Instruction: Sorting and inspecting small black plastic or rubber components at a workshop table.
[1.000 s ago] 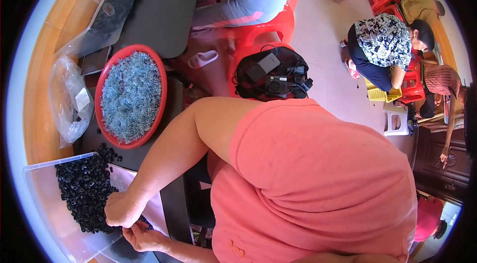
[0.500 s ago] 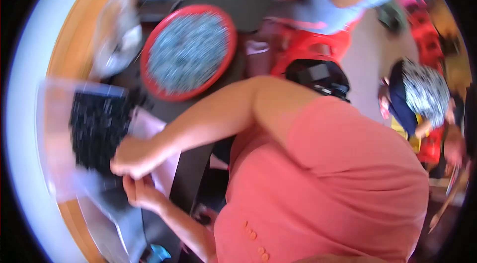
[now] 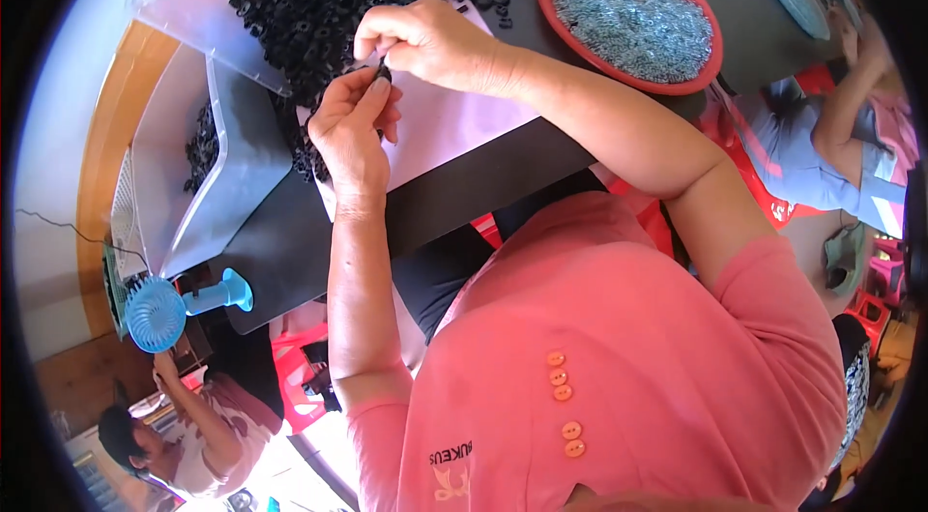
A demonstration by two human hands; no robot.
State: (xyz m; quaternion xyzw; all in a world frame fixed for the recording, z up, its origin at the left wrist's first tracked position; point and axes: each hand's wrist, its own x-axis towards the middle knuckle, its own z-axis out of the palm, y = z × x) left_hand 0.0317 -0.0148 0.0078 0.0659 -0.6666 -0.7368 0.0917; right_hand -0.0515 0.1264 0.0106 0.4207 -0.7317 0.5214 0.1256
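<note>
The person's left hand (image 3: 350, 133) pinches a small black part (image 3: 384, 73) between thumb and fingers, above a smooth pink sheet (image 3: 445, 120) on the matte, dark desk (image 3: 280, 251). The right hand (image 3: 432, 44) curls in beside that part, thumb and forefinger bent near each other (whether they pinch anything, one cannot tell). Just beyond lies a heap of chunky, ring-like black pieces (image 3: 304, 14). Farther right, a glossy red basin (image 3: 716, 50) holds glinting, silvery-blue bits (image 3: 628, 19).
</note>
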